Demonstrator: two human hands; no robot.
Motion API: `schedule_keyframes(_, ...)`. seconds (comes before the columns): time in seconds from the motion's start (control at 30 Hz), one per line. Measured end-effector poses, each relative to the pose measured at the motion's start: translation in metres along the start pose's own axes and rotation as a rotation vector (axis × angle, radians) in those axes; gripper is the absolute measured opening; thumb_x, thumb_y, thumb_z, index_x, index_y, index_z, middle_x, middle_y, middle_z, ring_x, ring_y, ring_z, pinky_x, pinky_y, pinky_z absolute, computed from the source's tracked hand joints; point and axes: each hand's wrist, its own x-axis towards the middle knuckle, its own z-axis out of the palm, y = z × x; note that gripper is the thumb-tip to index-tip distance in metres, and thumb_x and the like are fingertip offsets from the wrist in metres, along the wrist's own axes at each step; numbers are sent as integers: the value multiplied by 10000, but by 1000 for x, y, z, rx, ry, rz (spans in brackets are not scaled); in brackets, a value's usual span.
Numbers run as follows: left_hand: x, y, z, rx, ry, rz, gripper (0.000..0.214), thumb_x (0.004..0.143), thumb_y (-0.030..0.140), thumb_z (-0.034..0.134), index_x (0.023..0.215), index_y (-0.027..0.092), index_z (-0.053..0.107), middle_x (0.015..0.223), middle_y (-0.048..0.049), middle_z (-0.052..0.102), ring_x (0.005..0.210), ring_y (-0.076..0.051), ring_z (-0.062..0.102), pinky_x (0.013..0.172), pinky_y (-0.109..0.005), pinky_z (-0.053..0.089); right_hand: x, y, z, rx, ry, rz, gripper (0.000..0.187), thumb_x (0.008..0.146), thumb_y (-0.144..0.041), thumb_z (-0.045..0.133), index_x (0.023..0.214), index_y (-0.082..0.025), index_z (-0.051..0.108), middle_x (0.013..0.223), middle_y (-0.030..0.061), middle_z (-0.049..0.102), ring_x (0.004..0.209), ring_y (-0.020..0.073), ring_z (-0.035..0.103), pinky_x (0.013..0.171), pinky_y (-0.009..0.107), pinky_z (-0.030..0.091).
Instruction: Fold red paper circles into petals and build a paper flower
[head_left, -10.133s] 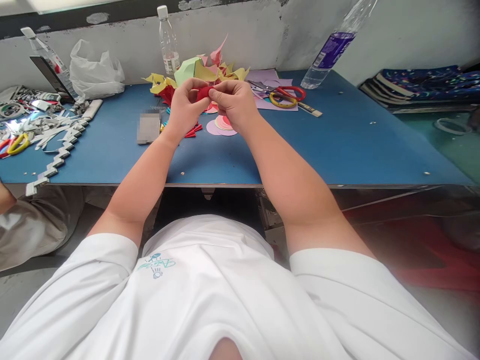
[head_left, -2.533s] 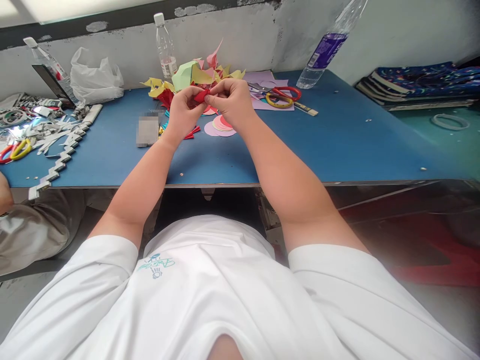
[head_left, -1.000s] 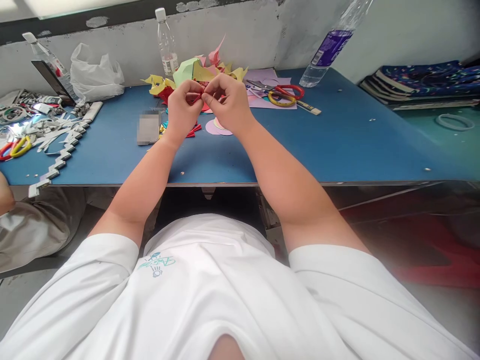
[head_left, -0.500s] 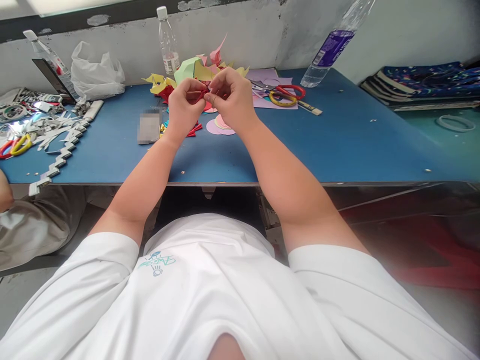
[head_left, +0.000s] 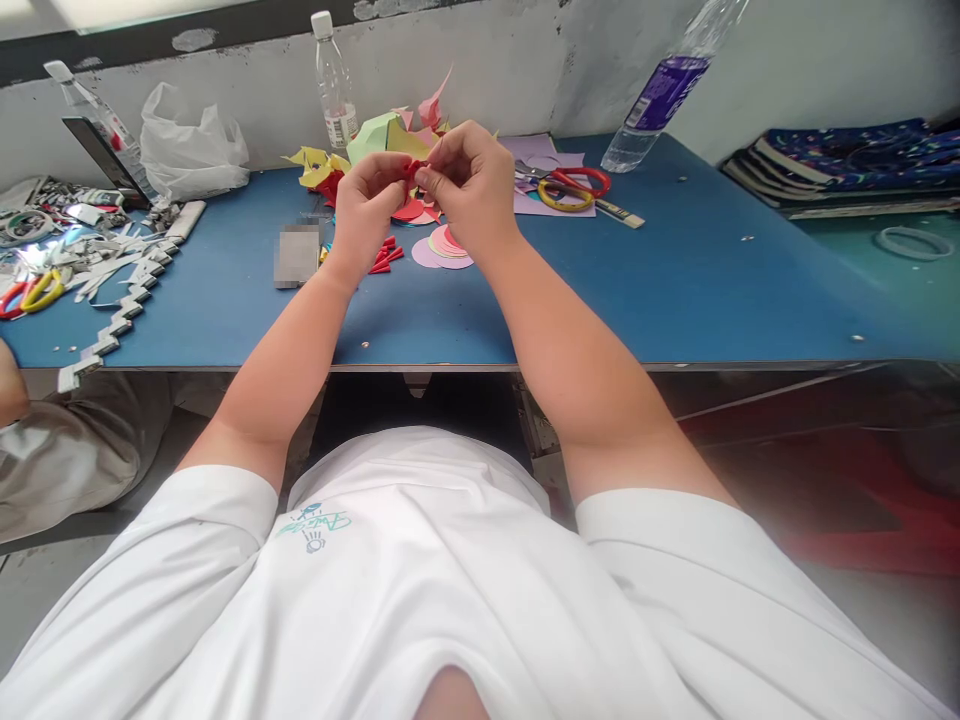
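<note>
A small piece of red paper (head_left: 415,169) is pinched between both hands above the blue table (head_left: 600,290). My left hand (head_left: 369,208) is closed on its left side, and the fingertips of my right hand (head_left: 474,190) are closed on its right. The fingers hide much of the paper's shape. Below the hands lie several paper circles (head_left: 441,250), pink and lilac. Several small rolled red paper pieces (head_left: 386,257) rest beside my left wrist. Behind the hands are green, yellow and pink paper scraps (head_left: 375,138).
Scissors (head_left: 574,188) lie on lilac paper at the right, near a tilted bottle (head_left: 660,95). Another bottle (head_left: 335,85) stands by the wall. A plastic bag (head_left: 193,145), a folded paper chain (head_left: 127,305) and paper strips are at left. Another person's arm (head_left: 10,385) shows at the left edge.
My right hand has shifted slightly right and turned, with its fingertips still on the red paper. More of the red paper and of the circles below now shows. The left hand has barely moved.
</note>
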Motion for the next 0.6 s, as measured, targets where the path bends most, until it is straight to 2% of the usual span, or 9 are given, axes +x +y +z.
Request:
schedule_keyframes(0.1, -2, 4, 3, 2, 2, 9, 427, 818, 694, 1035, 995, 392, 790, 1026, -7, 840, 973, -259, 746, 933, -501, 685, 0, 0, 1, -18, -15, -2, 219, 938, -386, 886, 946, -368, 668, 903, -38, 713, 838, 227, 645, 862, 448, 564)
schedule_keyframes(0.2, -4, 4, 5, 16, 10, 1, 471, 844, 734, 1035, 1011, 368, 789, 1039, -10, 846, 1005, -254, 756, 1007, -526, 701, -1, 2, 1, -10, -57, -27, 137, 1008, -258, 796, 977, -358, 709, 870, -42, 698, 814, 217, 636, 859, 441, 566)
schedule_keyframes(0.3, -1, -2, 1, 28, 1, -16, 396, 795, 740, 1005, 965, 450, 794, 1025, -1, 829, 998, -290, 770, 974, -577, 705, -1, 3, 1, -14, -58, -65, 142, 1039, -218, 765, 992, -351, 750, 886, -22, 714, 858, 232, 653, 877, 449, 563)
schedule_keyframes(0.4, 3, -8, -3, 10, -19, -14, 364, 773, 713, 987, 952, 489, 764, 1030, -13, 808, 996, -321, 778, 933, -605, 688, 0, 5, 2, -28, -28, -49, 108, 1026, -343, 830, 977, -358, 735, 916, -14, 744, 857, 242, 648, 877, 463, 552)
schedule_keyframes(0.47, 3, -5, -3, -20, -14, -46, 403, 788, 643, 1014, 1018, 434, 757, 1075, -28, 816, 1055, -314, 793, 995, -586, 700, 1, 6, 2, -11, 13, -32, 233, 1005, -490, 922, 985, -362, 729, 932, -17, 755, 847, 243, 644, 900, 478, 556)
schedule_keyframes(0.53, 0, 4, -1, -38, 38, -120, 391, 843, 508, 1035, 1043, 370, 729, 1085, -26, 819, 1087, -276, 788, 1064, -521, 712, 4, 8, -1, 4, 46, -9, 387, 959, -625, 1023, 1010, -376, 730, 926, -23, 759, 848, 251, 652, 936, 492, 569)
schedule_keyframes(0.6, -6, 17, 3, -63, 103, -194, 284, 933, 317, 974, 1016, 323, 703, 1055, -20, 809, 1058, -231, 780, 1075, -443, 711, 6, 8, -5, 4, 49, 30, 494, 904, -722, 1088, 1008, -408, 721, 915, -25, 768, 845, 267, 665, 929, 501, 587)
